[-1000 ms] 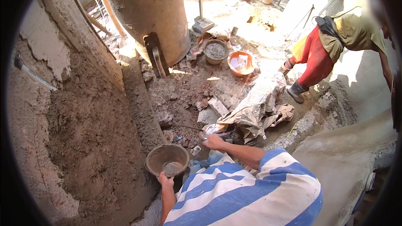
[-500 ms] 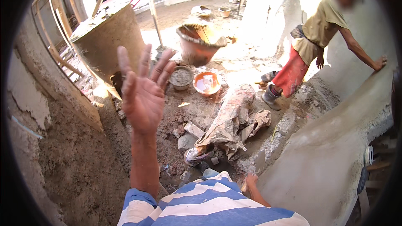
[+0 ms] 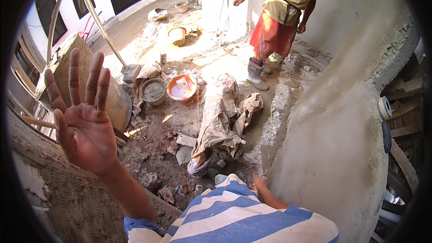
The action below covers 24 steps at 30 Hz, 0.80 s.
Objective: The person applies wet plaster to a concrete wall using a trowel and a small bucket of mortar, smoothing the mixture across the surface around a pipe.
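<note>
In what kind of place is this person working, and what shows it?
Most likely a building site: a bucket of grey mortar-like mix stands on the rough ground, crumpled sacking lies nearby, and a smooth grey plastered wall rises at right.

Left arm (image 3: 128, 189) raised, fingers (image 3: 74, 75) splayed — right arm (image 3: 273, 200) low

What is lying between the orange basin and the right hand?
In the head view, a crumpled, dirt-stained sack or sheet lies between the orange basin and the right hand.
</note>
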Each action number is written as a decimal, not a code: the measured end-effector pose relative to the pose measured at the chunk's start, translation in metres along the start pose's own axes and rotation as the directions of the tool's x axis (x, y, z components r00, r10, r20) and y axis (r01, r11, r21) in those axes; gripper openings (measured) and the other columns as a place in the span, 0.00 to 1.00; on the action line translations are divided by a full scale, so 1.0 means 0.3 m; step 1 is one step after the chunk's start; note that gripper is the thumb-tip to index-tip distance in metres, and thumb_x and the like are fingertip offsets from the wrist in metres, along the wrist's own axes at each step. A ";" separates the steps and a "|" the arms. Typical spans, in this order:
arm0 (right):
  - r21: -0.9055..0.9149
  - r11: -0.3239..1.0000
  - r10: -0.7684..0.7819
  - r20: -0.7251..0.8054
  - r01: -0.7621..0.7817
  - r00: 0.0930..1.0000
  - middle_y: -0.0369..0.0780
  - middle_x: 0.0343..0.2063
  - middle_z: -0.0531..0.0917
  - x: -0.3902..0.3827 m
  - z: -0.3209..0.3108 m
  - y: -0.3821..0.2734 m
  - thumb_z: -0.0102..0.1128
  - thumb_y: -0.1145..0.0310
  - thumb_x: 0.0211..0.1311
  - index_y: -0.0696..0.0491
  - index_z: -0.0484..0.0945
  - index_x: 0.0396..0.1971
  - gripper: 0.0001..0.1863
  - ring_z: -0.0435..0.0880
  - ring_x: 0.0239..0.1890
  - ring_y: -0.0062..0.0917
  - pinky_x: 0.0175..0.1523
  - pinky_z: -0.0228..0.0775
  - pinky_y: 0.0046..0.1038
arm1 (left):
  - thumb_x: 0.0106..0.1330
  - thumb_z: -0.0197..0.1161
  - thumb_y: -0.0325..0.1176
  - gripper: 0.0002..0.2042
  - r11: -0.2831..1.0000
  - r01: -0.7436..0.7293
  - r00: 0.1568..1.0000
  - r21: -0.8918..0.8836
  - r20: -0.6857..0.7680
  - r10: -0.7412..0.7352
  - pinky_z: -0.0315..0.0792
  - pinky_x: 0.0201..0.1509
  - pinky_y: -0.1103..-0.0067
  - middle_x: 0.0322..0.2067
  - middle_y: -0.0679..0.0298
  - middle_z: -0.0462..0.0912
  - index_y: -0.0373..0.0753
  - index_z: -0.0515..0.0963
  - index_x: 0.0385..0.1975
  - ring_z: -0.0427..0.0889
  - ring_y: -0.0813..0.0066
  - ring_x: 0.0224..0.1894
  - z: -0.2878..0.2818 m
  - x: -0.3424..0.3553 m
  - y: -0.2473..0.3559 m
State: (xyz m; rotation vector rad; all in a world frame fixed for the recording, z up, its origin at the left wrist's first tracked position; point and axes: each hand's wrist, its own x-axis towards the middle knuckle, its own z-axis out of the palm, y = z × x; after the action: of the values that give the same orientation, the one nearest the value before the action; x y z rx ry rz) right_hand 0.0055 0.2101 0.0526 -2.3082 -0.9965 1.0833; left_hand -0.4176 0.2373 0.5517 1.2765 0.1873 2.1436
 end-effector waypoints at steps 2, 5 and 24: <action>0.124 0.991 0.050 0.024 -0.053 0.998 0.42 0.14 0.75 0.046 0.029 0.005 0.55 0.65 0.49 0.61 0.70 0.22 0.12 0.74 0.12 0.29 0.18 0.68 0.32 | 0.66 0.47 0.32 0.35 1.000 0.011 1.000 -0.018 0.013 -0.010 0.40 0.68 0.52 0.65 0.44 0.27 0.45 0.32 0.66 0.31 0.37 0.65 -0.008 -0.010 0.012; 0.274 0.958 0.072 0.062 -0.087 0.995 0.42 0.13 0.73 0.072 0.065 -0.006 0.54 0.67 0.50 0.59 0.68 0.21 0.10 0.73 0.11 0.28 0.16 0.67 0.31 | 0.65 0.47 0.32 0.35 1.000 -0.009 1.000 -0.007 -0.005 0.009 0.40 0.68 0.52 0.65 0.43 0.27 0.45 0.33 0.66 0.32 0.36 0.65 -0.013 -0.028 0.045; -0.492 0.610 -0.362 0.524 0.621 0.771 0.41 0.15 0.73 0.113 0.234 0.065 0.51 0.65 0.53 0.56 0.68 0.20 0.10 0.76 0.19 0.27 0.22 0.69 0.30 | 0.58 0.54 0.34 0.19 0.174 0.891 0.449 0.419 -0.870 -0.204 0.65 0.28 0.82 0.23 0.65 0.76 0.33 0.73 0.48 0.68 0.84 0.22 -0.573 -1.167 -0.095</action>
State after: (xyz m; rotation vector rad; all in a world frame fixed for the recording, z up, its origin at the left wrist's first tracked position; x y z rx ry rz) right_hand -0.0260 0.2261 -0.0196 -2.0299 -2.3425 1.0456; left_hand -0.4313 0.0893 0.1901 0.4978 2.0428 1.5124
